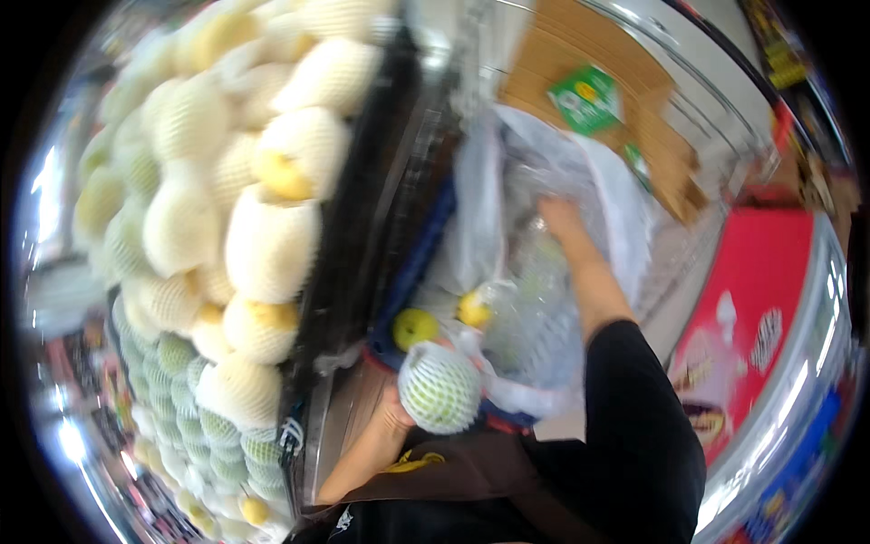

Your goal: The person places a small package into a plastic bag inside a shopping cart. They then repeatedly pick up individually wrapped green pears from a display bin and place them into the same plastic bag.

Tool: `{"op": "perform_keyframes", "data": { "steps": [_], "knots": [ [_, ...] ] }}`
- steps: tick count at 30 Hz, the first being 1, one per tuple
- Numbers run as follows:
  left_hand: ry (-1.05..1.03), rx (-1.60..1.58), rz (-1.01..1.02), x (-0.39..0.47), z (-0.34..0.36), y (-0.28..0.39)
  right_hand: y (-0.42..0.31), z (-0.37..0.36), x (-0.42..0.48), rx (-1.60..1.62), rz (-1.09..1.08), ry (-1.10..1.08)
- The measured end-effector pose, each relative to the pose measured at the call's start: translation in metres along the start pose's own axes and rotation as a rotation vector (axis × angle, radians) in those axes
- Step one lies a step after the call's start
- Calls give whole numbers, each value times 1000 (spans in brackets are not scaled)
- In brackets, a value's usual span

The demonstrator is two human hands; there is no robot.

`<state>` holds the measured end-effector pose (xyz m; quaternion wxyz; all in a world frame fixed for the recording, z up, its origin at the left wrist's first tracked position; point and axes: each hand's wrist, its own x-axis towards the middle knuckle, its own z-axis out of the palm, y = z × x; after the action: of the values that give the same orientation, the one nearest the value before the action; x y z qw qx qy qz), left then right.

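Note:
A round green fruit (440, 394) in a white foam net rests in my left hand (393, 406), close to my body. Its fingers are mostly hidden behind the fruit. My right hand (559, 212) reaches down into a large white bag (615, 197), among crumpled clear plastic (537, 272). Blur and plastic hide its fingertips, so I cannot tell whether it grips anything. Beside the held fruit lies a bare yellow-green fruit (414, 328) in a blue crate (387, 340). A yellow fruit (474, 309) sits near the bag's left side.
To the left rises a display of melon-like fruit (272, 241) in foam nets, bordered by a black edge (346, 224). Ahead is a flattened cardboard box (584, 41) with a green label (586, 98). A red-sided freezer (754, 299) stands at right.

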<state>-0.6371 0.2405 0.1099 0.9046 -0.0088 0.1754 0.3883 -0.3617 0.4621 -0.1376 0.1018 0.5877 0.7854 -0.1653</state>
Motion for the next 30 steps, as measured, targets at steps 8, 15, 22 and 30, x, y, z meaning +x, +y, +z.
{"op": "perform_keyframes", "data": {
  "steps": [8, 15, 22, 30],
  "knots": [
    [-58, -52, 72, -9, 59, 32, 49, 37, -20, -362, -123, -191],
    [-245, 5, 191, -21, 53, 25, 47, 67, 11, -543, -339, -216],
    [-279, -69, 145, -51, 56, 31, 36, 23, -19, -26, -13, -64],
    [-308, -103, 145, -87, 77, 43, -22, -59, -60, 779, 134, 276]
  ]
}}
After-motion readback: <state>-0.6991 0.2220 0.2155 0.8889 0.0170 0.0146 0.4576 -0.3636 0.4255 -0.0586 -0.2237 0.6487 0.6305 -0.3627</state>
